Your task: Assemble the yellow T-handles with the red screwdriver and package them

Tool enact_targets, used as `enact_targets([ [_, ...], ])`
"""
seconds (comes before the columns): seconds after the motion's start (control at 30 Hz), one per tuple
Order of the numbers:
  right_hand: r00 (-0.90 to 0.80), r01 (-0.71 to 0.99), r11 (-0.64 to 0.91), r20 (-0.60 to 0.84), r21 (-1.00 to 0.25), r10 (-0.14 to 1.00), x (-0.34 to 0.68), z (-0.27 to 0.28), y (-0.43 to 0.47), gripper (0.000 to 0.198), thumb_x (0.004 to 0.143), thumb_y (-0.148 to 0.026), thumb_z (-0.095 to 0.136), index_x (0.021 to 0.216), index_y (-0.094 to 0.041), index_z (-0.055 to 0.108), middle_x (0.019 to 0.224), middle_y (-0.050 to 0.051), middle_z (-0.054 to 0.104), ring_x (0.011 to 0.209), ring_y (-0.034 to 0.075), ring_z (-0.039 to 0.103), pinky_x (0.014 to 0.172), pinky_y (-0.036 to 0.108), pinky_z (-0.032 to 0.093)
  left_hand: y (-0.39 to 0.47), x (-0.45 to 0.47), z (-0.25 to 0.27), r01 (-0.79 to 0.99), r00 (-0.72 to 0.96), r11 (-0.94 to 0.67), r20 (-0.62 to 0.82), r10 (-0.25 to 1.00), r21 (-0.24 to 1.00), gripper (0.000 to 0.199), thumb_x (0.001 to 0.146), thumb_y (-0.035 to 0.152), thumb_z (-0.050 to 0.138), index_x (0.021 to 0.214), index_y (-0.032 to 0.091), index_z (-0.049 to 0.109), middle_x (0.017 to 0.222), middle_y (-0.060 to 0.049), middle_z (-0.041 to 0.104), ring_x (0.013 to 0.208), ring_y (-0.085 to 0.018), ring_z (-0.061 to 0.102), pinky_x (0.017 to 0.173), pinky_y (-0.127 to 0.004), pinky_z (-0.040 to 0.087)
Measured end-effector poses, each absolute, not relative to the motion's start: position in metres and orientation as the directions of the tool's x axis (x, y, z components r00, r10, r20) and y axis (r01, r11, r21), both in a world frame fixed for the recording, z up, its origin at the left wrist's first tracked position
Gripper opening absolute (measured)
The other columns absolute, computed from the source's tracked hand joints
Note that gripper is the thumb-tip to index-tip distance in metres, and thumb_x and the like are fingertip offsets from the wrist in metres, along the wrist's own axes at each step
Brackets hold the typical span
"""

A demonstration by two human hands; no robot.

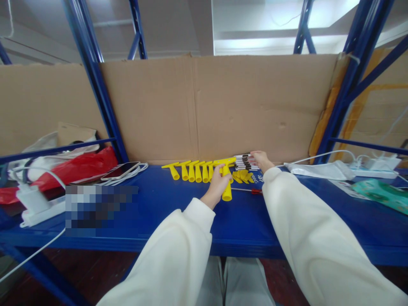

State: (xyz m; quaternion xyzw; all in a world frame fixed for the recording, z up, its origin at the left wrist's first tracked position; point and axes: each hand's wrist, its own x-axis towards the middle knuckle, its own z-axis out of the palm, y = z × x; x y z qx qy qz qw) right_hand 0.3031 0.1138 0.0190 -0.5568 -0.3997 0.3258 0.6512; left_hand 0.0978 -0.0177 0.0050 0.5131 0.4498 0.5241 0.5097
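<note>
My left hand (217, 187) is closed around a yellow T-shaped handle (226, 193), its hollow round end pointing toward me. Left of it, several like yellow handles (191, 172) lie side by side in a row. At the back, my right hand (262, 160) has its fingers closed at the right end of a stack of slim pale-and-dark pieces (244, 161); what it grips, if anything, is too small to make out. Small flat yellow pieces (242, 176) lie in front of that stack. A red-handled screwdriver (256, 191) rests nearer me, beside tiny silvery bits (259, 177).
A cardboard panel (229, 106) stands along the back of the blue shelf (153, 212), between blue posts. To the left are a power strip (44, 212), a phone (120, 170), white cables and a red bag (79, 165). A white pouch (321, 171) and green packet (382, 193) lie right.
</note>
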Motion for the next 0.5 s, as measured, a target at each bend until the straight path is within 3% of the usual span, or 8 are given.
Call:
enact_targets([
  [0.27,0.684,0.062,0.116,0.127,-0.991,0.718,0.353,0.038,0.087,0.013,0.086,-0.012,0.058,0.097,-0.017,0.062,0.057,-0.004,0.057,0.040,0.008,0.048,0.037,0.018,0.035,-0.014,0.098,0.001,-0.064,0.050,-0.103,0.106,0.993,0.993,0.067,0.067,0.008,0.059,0.131,0.021,0.049,0.076,0.002,0.057,0.056,-0.014,0.056,0.055,-0.026,0.047],
  [0.5,0.693,0.164,-0.137,0.016,-0.977,0.721,0.399,0.016,0.067,0.007,0.088,-0.014,0.059,0.093,-0.019,0.057,0.057,-0.005,0.055,0.042,0.010,0.050,0.045,0.021,0.041,-0.020,0.097,0.007,-0.030,0.053,-0.101,0.103,0.993,0.994,0.063,0.067,0.006,0.058,0.129,0.019,0.051,0.072,0.003,0.055,0.050,-0.011,0.051,0.049,-0.022,0.044],
])
